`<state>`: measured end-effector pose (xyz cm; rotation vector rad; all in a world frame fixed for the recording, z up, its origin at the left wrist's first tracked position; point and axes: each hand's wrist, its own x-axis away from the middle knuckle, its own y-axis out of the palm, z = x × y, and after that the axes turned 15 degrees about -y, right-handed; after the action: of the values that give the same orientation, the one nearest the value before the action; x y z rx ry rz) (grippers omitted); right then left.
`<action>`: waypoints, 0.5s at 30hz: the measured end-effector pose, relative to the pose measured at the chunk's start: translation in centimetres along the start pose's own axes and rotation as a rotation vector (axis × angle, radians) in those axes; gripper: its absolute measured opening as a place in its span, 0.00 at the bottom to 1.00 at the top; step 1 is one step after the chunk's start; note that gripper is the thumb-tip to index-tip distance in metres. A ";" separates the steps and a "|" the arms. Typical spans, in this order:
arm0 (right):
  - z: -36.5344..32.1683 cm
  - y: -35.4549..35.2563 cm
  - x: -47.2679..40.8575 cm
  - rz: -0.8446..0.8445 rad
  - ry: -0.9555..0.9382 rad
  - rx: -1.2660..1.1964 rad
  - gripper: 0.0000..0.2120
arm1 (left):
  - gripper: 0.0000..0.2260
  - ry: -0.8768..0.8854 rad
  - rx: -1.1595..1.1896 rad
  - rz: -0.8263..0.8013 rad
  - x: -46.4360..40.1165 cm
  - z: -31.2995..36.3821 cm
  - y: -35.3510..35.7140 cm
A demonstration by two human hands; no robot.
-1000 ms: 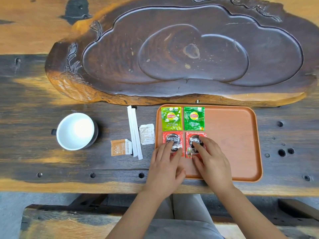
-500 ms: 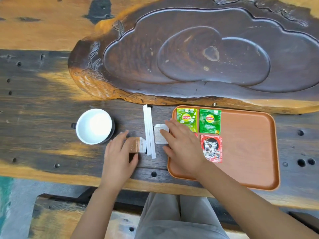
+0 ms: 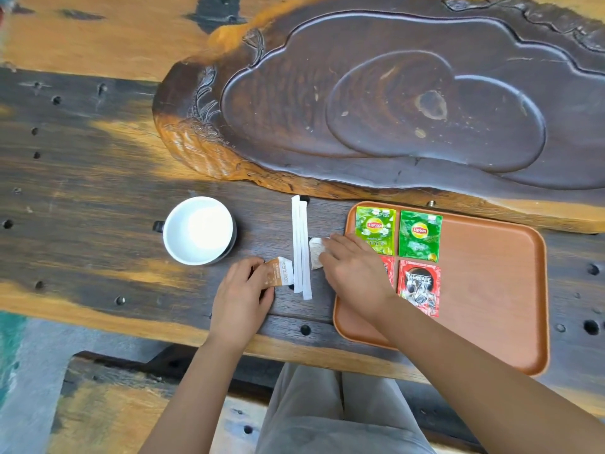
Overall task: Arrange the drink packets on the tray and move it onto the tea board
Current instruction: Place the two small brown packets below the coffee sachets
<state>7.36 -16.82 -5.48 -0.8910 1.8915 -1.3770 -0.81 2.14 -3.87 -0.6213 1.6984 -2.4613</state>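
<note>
An orange tray (image 3: 491, 290) lies on the table's near right. In its left part sit two green Lipton packets (image 3: 375, 229) (image 3: 420, 235) and, below them, two red Nescafe packets (image 3: 419, 286); the left red one (image 3: 389, 268) is mostly hidden under my right hand. My left hand (image 3: 242, 296) grips a small orange-brown packet (image 3: 280, 271), its edge lifted off the table. My right hand (image 3: 352, 273) has its fingers on a small white packet (image 3: 316, 252) left of the tray. Two long white stick packets (image 3: 301, 247) lie between my hands. The dark carved tea board (image 3: 393, 109) lies beyond.
A white cup (image 3: 198, 229) stands on the table left of the stick packets. The tray's right half is bare. The table's front edge runs just under my wrists, with a bench and my lap below it.
Both hands left the red packets on the tray and moved left. The left hand took hold of the orange-brown packet and tilted it up; the right hand reached the white packet.
</note>
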 end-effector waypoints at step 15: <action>0.2 -7.4 4.3 0.556 1.150 -1.406 0.07 | 0.05 -0.082 0.274 0.109 2.6 2.9 -1.4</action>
<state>6.22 -22.07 1.16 0.1600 3.6409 0.1357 -1.87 -0.64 -0.98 -0.5715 1.2973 -2.4909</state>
